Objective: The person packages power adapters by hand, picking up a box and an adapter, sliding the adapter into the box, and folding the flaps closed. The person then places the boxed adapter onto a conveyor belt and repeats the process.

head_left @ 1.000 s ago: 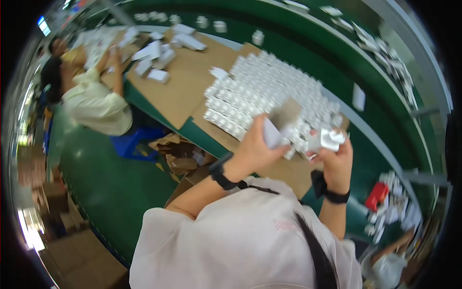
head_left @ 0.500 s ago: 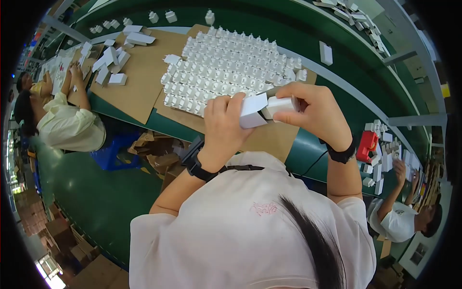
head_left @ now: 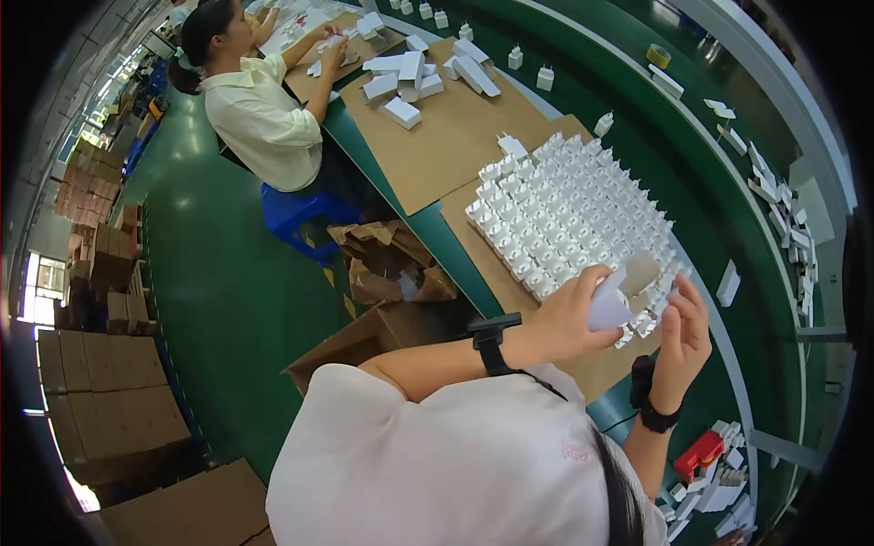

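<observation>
My left hand [head_left: 557, 326] is closed around a small white box [head_left: 608, 308] with its end flap standing up. What lies inside the box is hard to make out. Just right of it, my right hand [head_left: 685, 338] has its fingers apart and holds nothing. Beneath and beyond both hands, rows of white plug adapters [head_left: 564, 214] stand packed together on a brown cardboard sheet [head_left: 460, 218].
Another cardboard sheet [head_left: 410, 173] carries several white boxes [head_left: 401, 113]. Loose adapters stand along the green belt [head_left: 628, 146]. A co-worker [head_left: 259, 118] sits at the far left by a blue stool [head_left: 305, 214]. A red holder [head_left: 699, 455] lies at right, an open carton [head_left: 364, 341] below the table.
My right hand has let go of the white piece at the box's mouth and opened. The view has swung left, so the hands now appear farther right.
</observation>
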The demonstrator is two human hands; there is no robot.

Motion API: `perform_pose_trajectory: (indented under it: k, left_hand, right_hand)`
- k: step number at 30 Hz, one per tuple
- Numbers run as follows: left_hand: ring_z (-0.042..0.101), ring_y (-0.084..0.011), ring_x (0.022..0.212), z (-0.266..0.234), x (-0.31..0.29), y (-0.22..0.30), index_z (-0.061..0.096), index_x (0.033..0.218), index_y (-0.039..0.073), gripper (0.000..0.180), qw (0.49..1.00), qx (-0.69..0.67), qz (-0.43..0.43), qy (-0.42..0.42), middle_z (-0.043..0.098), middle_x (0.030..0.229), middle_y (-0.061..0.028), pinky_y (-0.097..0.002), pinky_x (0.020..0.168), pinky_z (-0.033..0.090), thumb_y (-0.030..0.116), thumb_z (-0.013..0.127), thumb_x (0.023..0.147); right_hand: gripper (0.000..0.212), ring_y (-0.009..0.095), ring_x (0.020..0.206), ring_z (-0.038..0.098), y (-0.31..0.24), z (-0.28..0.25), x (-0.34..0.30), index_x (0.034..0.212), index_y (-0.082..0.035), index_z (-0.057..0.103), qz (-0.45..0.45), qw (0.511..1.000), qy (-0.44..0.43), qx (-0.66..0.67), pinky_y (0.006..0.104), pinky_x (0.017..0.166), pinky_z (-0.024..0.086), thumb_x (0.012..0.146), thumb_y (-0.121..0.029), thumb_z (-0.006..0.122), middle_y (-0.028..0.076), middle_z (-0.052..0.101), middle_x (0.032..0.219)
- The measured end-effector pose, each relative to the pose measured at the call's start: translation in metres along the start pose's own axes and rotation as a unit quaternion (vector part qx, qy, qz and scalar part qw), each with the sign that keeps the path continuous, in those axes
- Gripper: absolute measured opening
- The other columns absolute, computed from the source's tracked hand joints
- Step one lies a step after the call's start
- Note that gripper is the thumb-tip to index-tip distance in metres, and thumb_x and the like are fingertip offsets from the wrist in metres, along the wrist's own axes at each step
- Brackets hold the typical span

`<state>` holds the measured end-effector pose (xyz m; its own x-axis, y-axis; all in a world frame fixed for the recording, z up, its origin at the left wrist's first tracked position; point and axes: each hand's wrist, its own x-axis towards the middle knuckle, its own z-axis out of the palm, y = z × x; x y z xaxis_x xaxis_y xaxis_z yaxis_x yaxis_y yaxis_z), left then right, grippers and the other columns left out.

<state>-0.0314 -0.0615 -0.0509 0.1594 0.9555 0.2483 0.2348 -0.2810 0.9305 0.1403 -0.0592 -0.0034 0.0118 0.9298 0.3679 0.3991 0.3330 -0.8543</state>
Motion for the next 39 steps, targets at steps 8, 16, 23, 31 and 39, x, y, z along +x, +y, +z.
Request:
perform_pose_trajectory:
  k: [8, 16, 23, 31, 39]
  left_hand:
    - [0.046, -0.0385, 0.109, 0.003, 0.034, 0.004, 0.024, 0.130, -0.003, 0.086, 0.979, -0.118, -0.066, -0.154, 0.040, 0.124, -0.0259, -0.0409, 0.089, 0.040, 0.024, 0.075, 0.066]
    - [0.050, -0.0214, 0.092, -0.111, 0.117, -0.118, 0.032, 0.130, 0.007, 0.066, 0.970, 0.121, -0.140, 0.154, 0.049, 0.108, -0.0115, -0.0339, 0.078, 0.044, 0.014, 0.068, 0.075]
    - [0.051, -0.0308, 0.096, -0.212, 0.181, -0.217, 0.044, 0.119, 0.005, 0.050, 0.906, 0.382, -0.130, 0.128, 0.051, 0.108, -0.0187, -0.0377, 0.080, 0.043, 0.006, 0.063, 0.073]
    - [0.043, -0.0388, 0.108, -0.253, 0.292, -0.295, 0.046, 0.121, 0.011, 0.057, 0.803, 0.595, -0.001, -0.005, 0.044, 0.123, -0.0171, -0.0427, 0.089, 0.039, -0.010, 0.048, 0.068]
    - [0.039, -0.0332, 0.118, -0.259, 0.384, -0.321, 0.057, 0.112, 0.016, 0.051, 0.674, 0.723, 0.095, -0.116, 0.042, 0.131, -0.0062, -0.0437, 0.094, 0.036, -0.010, 0.048, 0.068]
  right_hand:
    - [0.066, 0.011, 0.077, 0.055, 0.011, 0.007, 0.001, 0.135, -0.008, 0.027, 0.254, 0.942, -0.081, 0.203, 0.0227, 0.065, 0.043, 0.078, 0.000, 0.059, 0.008, 0.060, 0.087]
    - [0.046, 0.013, 0.083, 0.057, 0.191, -0.148, 0.115, 0.121, -0.001, 0.044, 0.311, 0.937, 0.103, 0.122, 0.0258, 0.070, 0.047, 0.082, -0.016, 0.062, 0.006, 0.058, 0.096]
    - [0.046, 0.020, 0.083, 0.060, 0.420, -0.213, 0.153, 0.121, -0.002, 0.047, 0.421, 0.886, 0.171, 0.096, 0.0342, 0.069, 0.051, 0.079, -0.013, 0.064, 0.009, 0.059, 0.093]
    - [0.061, 0.031, 0.113, 0.049, 0.319, -0.087, 0.305, 0.128, -0.009, 0.042, 0.148, 0.954, -0.203, -0.163, 0.0368, 0.094, 0.039, 0.074, -0.022, 0.067, 0.019, 0.050, 0.122]
    - [0.077, 0.035, 0.112, 0.047, 0.317, 0.092, 0.369, 0.134, -0.013, 0.032, 0.125, 0.890, -0.368, -0.238, 0.0347, 0.095, 0.038, 0.068, -0.025, 0.071, 0.021, 0.048, 0.123]
